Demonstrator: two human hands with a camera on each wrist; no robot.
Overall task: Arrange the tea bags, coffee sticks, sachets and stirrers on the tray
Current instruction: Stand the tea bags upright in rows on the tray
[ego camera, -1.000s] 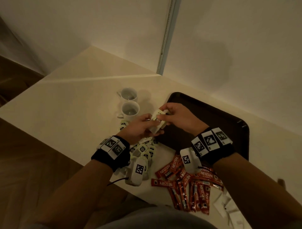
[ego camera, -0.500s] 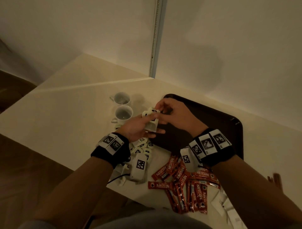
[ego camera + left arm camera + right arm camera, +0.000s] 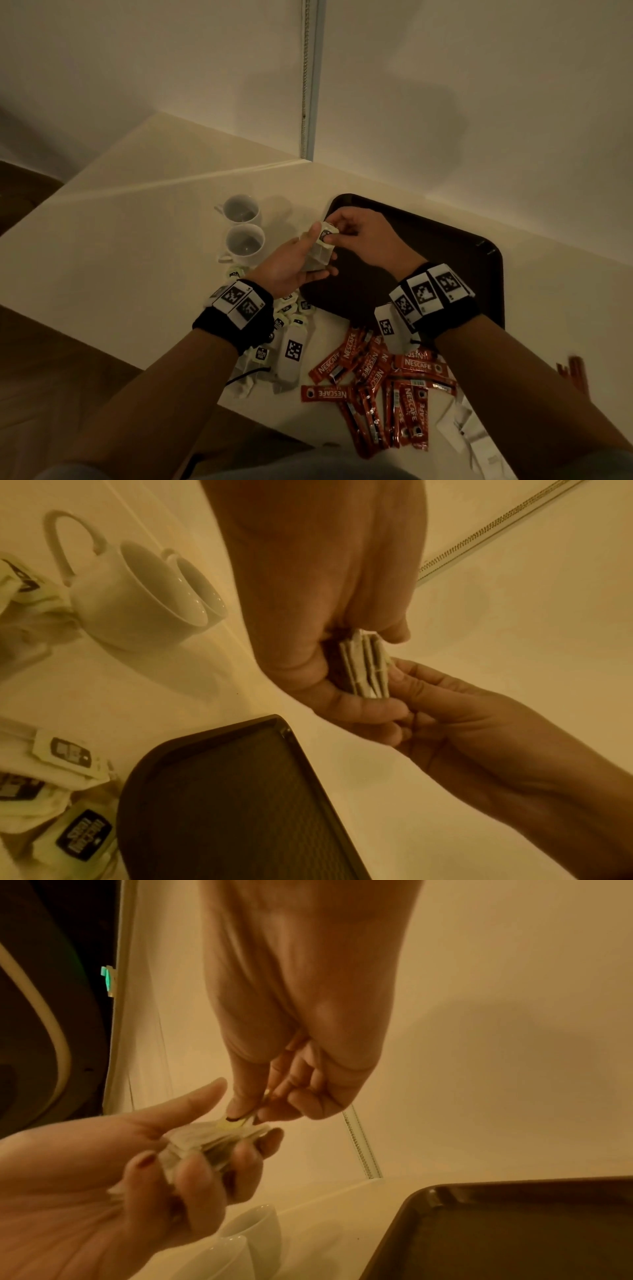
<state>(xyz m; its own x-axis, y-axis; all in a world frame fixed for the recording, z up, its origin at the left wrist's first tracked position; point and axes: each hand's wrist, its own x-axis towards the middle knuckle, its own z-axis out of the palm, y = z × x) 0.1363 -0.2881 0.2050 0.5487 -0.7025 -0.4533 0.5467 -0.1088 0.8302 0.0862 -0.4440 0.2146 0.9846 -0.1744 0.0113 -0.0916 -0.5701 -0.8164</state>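
Since 1 second ago, both hands have lifted a little toward the tray's far-left corner, and the right fingers have shifted onto the top tag of the bundle.

Head view: the left hand (image 3: 291, 263) curls round a stack of tea bags (image 3: 317, 255) just above the near-left rim of the dark tray (image 3: 445, 274); the right hand (image 3: 363, 236) pinches a tag (image 3: 327, 234) on top. This looks like squaring the tea bags before setting them down; the next move calls for lowering the stack flat onto the tray without letting it fan out. 2 white cups (image 3: 245, 240) stand on the worktop (image 3: 137, 240). Red coffee sticks (image 3: 376, 383) lie in a loose heap, roughly 12; more tea bags (image 3: 291, 308) sit under the left wrist, count unclear. The tray shows nothing on it.

Left wrist view: about 4 bag edges show in the grip.

Right wrist view: thumb and forefinger nip the tag; left fingers wrap the stack.
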